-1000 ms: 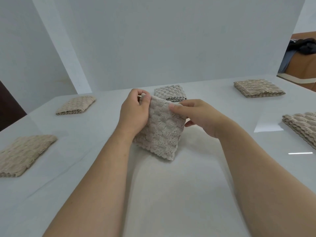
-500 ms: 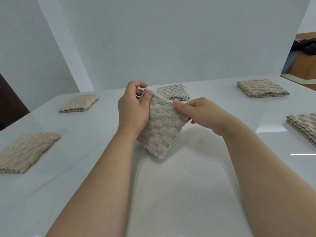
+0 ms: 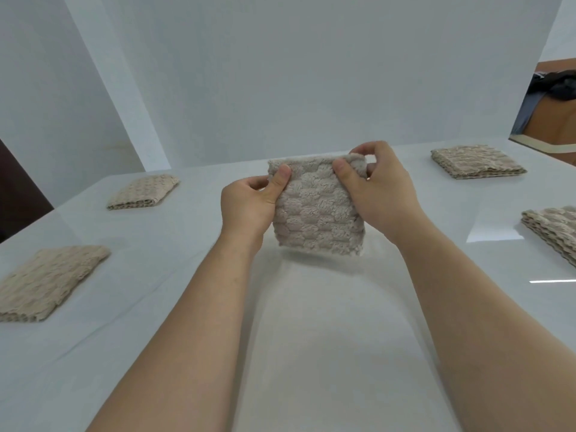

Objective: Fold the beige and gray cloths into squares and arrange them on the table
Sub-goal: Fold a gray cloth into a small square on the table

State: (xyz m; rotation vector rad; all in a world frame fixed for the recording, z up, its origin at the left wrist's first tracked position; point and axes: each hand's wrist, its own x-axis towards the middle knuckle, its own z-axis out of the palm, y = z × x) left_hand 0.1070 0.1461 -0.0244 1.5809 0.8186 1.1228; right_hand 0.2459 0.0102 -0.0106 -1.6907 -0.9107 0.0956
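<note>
A folded beige cloth [image 3: 318,213] hangs upright above the middle of the white table [image 3: 311,338], held by its two top corners. My left hand [image 3: 249,207] pinches the upper left corner and my right hand [image 3: 380,191] pinches the upper right corner. Two folded beige cloths lie on the left: one near [image 3: 46,280], one farther back [image 3: 143,191]. On the right a grey-beige folded cloth [image 3: 477,162] lies at the back, and another [image 3: 554,229] lies at the right edge, partly cut off. The cloth seen earlier behind my hands is hidden by the held one.
White walls stand behind and to the left of the table. At the far right, past the table's edge, is a brown seat [image 3: 561,120] with dark clothing on it. A dark opening shows at the far left.
The held cloth has turned from a tilted diamond to square and upright, and is raised higher. My right hand moved up to the top right corner; my left hand shifted to the top left corner.
</note>
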